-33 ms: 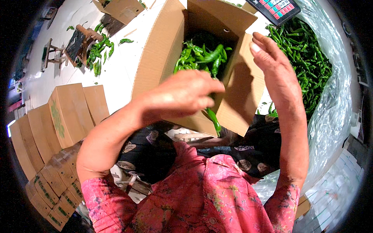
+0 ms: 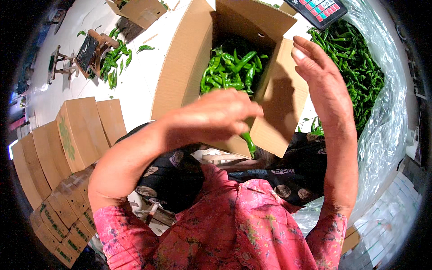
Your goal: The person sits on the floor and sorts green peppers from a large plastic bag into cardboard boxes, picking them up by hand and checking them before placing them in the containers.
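An open cardboard box point(image 2: 182, 63) stands before me with its flaps spread, holding several green chili peppers point(image 2: 231, 67). Over its near side is my left hand point(image 2: 220, 113), palm down with bent fingers, smeared by motion. One green chili pepper point(image 2: 248, 145) shows just below those fingers, along the near flap; whether they grip it is hidden. My right hand point(image 2: 317, 74) hovers at the right flap point(image 2: 281, 94), fingers stretched out and nothing in them. Beyond that hand lies a large heap of green chili peppers point(image 2: 360, 76) on clear plastic sheeting point(image 2: 387, 130).
A dark keypad device point(image 2: 319, 11) sits at the far right of the box. Stacked cardboard boxes point(image 2: 83, 135) line the left. Farther off are a small wooden stool point(image 2: 90, 54), loose peppers point(image 2: 112, 67) on the pale floor and another open box point(image 2: 141, 15).
My left hand has shifted slightly toward me, uncovering more peppers in the box. The pepper on the near flap and my right hand have hardly moved.
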Demonstrator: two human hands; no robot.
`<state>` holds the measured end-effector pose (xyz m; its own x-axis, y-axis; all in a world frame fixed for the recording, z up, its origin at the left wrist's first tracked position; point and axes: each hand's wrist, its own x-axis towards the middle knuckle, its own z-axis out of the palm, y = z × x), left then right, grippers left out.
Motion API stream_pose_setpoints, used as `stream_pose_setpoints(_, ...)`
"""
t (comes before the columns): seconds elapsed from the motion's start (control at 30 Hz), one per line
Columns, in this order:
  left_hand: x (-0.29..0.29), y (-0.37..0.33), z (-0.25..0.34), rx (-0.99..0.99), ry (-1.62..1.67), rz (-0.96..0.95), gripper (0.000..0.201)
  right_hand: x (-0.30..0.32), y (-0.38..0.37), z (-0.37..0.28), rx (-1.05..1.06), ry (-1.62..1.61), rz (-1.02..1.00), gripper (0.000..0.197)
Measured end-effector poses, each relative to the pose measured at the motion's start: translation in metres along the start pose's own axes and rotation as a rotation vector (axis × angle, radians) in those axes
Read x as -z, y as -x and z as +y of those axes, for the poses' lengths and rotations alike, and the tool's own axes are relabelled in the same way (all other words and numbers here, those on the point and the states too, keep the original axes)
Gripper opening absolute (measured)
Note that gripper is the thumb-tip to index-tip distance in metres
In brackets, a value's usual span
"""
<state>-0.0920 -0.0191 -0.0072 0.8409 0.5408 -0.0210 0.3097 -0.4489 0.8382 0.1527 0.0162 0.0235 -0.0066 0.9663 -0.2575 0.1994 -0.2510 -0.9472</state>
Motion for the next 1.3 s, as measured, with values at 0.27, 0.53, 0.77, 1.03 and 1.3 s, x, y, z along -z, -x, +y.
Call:
stream_pose_setpoints(0.27, -0.030, -0.030, -0.010, -0.334, 0.266, -0.270, 0.030, 0.061, 0.031, -0.033, 0.048, -0.258, -0.018, 0.041)
stream_pose_setpoints(0.53, -0.037, -0.058, 0.009, 0.169, -0.145, -0.579, 0.029, 0.200, 0.109, 0.124, -0.150, -0.264, 0.248, 0.042)
stream_pose_setpoints(0.77, -0.042, -0.069, 0.022, 0.332, -0.065, -0.643, 0.024, 0.216, 0.313, 0.449, -0.725, 0.054, 0.550, 0.028)
stream_pose_setpoints(1.03, -0.004, -0.050, -0.008, 0.514, -0.194, -0.047, 0.036, 0.095, 0.391, 0.477, -0.618, 1.110, 0.336, 0.068)
stream_pose_setpoints(1.3, -0.013, -0.065, -0.008, 0.565, -0.160, -0.130, 0.043, 0.092, 0.358, 0.488, -0.672, 0.801, 0.397, 0.046)
